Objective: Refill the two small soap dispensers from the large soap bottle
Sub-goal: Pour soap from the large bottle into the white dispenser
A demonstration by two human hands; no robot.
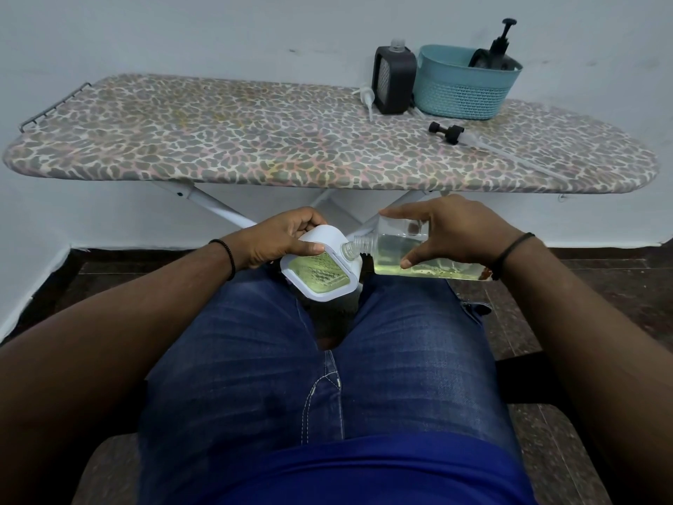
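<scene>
Down at my fingertips first: my left hand (280, 236) curls its fingers and thumb around a white soap dispenser (318, 266), tilted over my lap, its front panel showing yellow-green liquid. My right hand (448, 231) grips the large clear soap bottle (418, 255), forefinger stretched along its top edge and thumb pressed on the near side. That bottle lies almost on its side, its threaded neck pointing left and meeting the dispenser's upper right corner. I cannot make out the dispenser's opening, nor any stream of soap; the bottle's neck covers that spot. Part of the bottle is hidden behind my palm and wrist.

Below the hands are my knees in blue jeans (327, 377).

Farther out stands an ironing board (218, 140) with a spotted cover. Toward its right end a dark soap dispenser (393, 82) stands upright with no pump, just beside a teal basket (459, 89). A black pump head (504, 34) rises from the basket; what it is attached to is mostly hidden by the rim. A loose black pump (446, 132) with a pale tube lies on the board, and a white pump (367, 96) lies left of the dark dispenser.
</scene>
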